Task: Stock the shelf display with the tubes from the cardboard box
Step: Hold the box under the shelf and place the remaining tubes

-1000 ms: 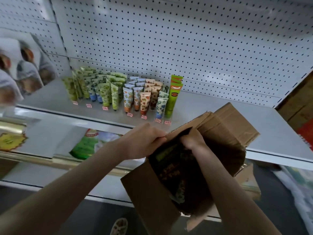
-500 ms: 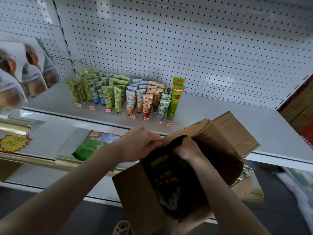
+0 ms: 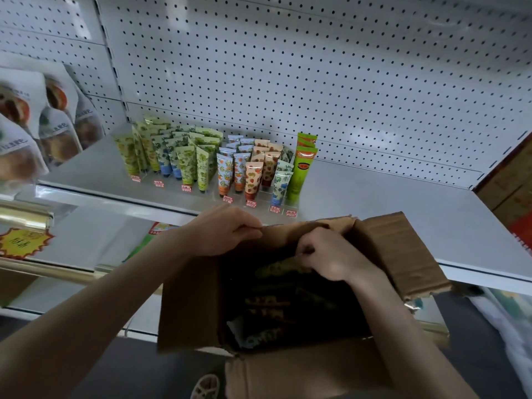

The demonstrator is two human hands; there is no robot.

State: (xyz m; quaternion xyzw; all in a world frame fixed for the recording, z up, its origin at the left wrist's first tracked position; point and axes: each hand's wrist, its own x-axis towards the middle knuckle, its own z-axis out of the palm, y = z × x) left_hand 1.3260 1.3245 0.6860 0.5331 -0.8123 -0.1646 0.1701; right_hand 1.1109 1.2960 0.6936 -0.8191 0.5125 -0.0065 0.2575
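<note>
While I watch through the head camera, the left hand [image 3: 221, 230] grips the far left rim of the brown cardboard box [image 3: 190, 306], its fingers curled over the edge. The right hand [image 3: 331, 260] reaches down inside the box, fingers bent toward a green-printed tube [image 3: 276, 266] near the top of the pile. From my seat I cannot tell whether they have pinched it or only touch it.

The box sits just in front of the white metal shelf [image 3: 374, 203], with one wide cardboard flap [image 3: 403, 254] folded out to the right. Inside it, the loose tubes [image 3: 270, 306] lie jumbled in shadow, their patterns barely readable.

On the shelf, the display of small patterned tubes [image 3: 201, 165] stands cap-down in tight rows, yellow-green ones at the left and blue and orange floral ones in the middle. A taller bright green tube [image 3: 302, 171] closes the right end. Small red price tags [image 3: 250, 203] line the front of the rows. Behind them rises the white perforated back panel [image 3: 288, 67]. At the far left I see blurred food packets [image 3: 43, 125], and below them a yellow starburst sign [image 3: 23, 243] beside a gold rail.
</note>
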